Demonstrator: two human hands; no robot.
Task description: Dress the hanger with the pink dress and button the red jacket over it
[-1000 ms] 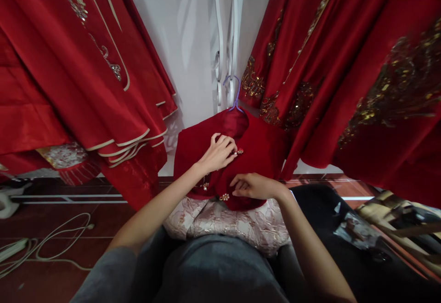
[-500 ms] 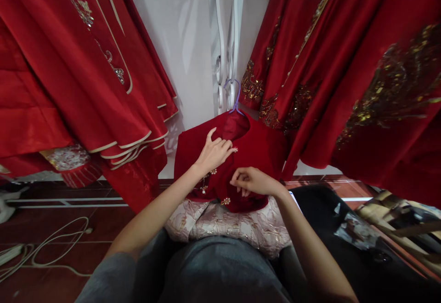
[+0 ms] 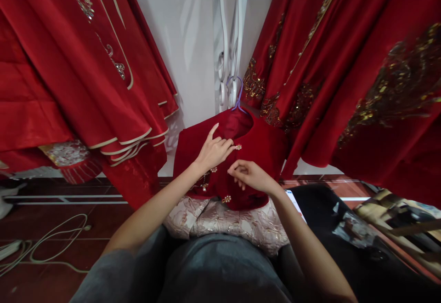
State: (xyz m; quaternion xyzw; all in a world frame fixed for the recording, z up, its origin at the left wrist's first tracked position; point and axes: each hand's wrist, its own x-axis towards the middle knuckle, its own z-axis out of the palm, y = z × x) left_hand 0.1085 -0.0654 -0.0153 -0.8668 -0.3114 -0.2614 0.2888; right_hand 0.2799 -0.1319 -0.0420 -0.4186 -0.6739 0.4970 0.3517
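On my lap lies a red velvet garment [image 3: 268,137] with a purple hanger [image 3: 238,95] in its neck. My left hand [image 3: 216,150] rests on its front, the fingertips pinched at the edge of a flower-shaped pearl button [image 3: 239,147], one finger sticking out upward. Just below and to the right, my right hand [image 3: 251,175] hovers over the velvet with thumb and forefinger pressed together. Whatever is between them is too small to make out. More pearl ornaments sit on the front, one a pearl flower [image 3: 226,199] near the lower edge.
Pale brocade fabric [image 3: 223,220] lies under the garment on my lap. Long red gowns [image 3: 138,110] hang at both sides before a white wall panel [image 3: 186,27]. To the right, a phone [image 3: 292,202] lies on a black surface [image 3: 313,206]. A white cable [image 3: 62,243] coils on the floor.
My right hand has moved slightly up and left, closer to the left hand. More of the pearl button shows beside my left fingertips, and more of the phone shows.
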